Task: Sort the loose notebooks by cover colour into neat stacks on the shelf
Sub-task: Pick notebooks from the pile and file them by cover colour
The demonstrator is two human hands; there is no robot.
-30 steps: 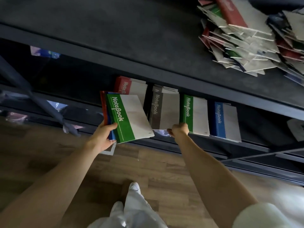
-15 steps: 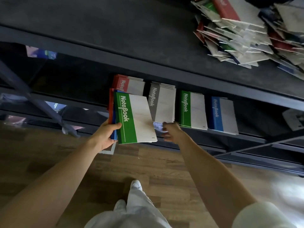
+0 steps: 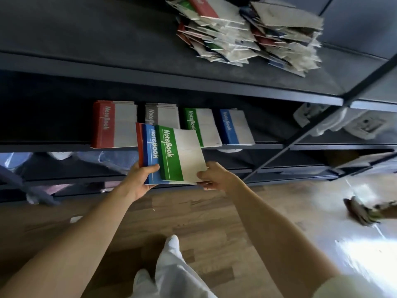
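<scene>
My left hand point(image 3: 138, 179) grips a small bundle of notebooks: a red one, a blue one point(image 3: 150, 153) and a green one point(image 3: 179, 154) on top. My right hand point(image 3: 214, 176) pinches the lower right corner of the green notebook. On the middle shelf point(image 3: 268, 145) behind them lie four sorted stacks: red point(image 3: 113, 124), grey point(image 3: 164, 114), green point(image 3: 202, 125) and blue point(image 3: 235, 126). A messy heap of loose notebooks point(image 3: 247, 33) lies on the top shelf at the upper right.
The dark metal shelving has a diagonal brace point(image 3: 318, 125) on the right and plastic-wrapped goods point(image 3: 107, 160) on lower levels. White packaged items point(image 3: 343, 121) sit on the shelf at the right. Wooden floor lies below, with a dark object point(image 3: 365, 211) at the right and my foot point(image 3: 171, 244).
My right hand left the grey stack on the shelf and came back to pinch the green notebook's corner. The green notebook has slid right, uncovering the blue one. The view shifted right.
</scene>
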